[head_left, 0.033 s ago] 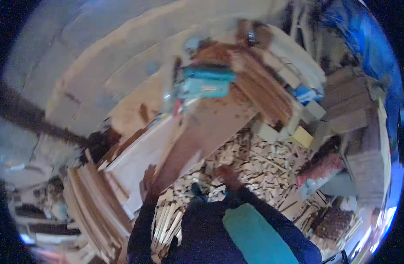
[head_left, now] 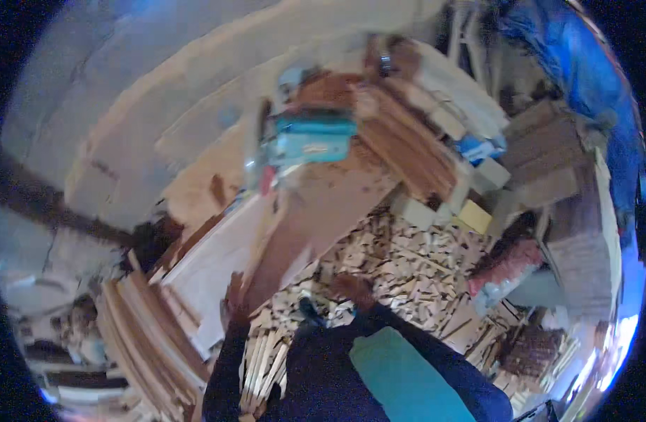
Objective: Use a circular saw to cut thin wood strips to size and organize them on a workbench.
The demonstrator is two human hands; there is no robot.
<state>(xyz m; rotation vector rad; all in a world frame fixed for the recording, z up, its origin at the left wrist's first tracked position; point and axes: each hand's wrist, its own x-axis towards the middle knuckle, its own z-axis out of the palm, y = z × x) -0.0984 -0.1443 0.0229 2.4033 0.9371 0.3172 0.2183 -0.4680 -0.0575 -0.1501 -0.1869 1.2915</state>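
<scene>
At the near left corner of a long brown board, my left hand points its fingers upward along the board's edge. Those fingers look stretched out, though blur hides whether they press on the wood. My right hand is over a heap of small wood offcuts, right of the board's near end. Motion smears its fingers, and nothing can be made out in them. Left of the brown board lies a pale sheet. A teal, box-like object rests at the board's far end.
Long wooden strips are stacked at the left, and thin sticks lie by my left forearm. Brown planks run behind the heap. A yellow block, a red bundle and a blue tarp are on the right.
The whole view has shifted slightly, so the board, teal object and planks appear farther left. My right hand has moved a little left; my left hand stays by the board's edge.
</scene>
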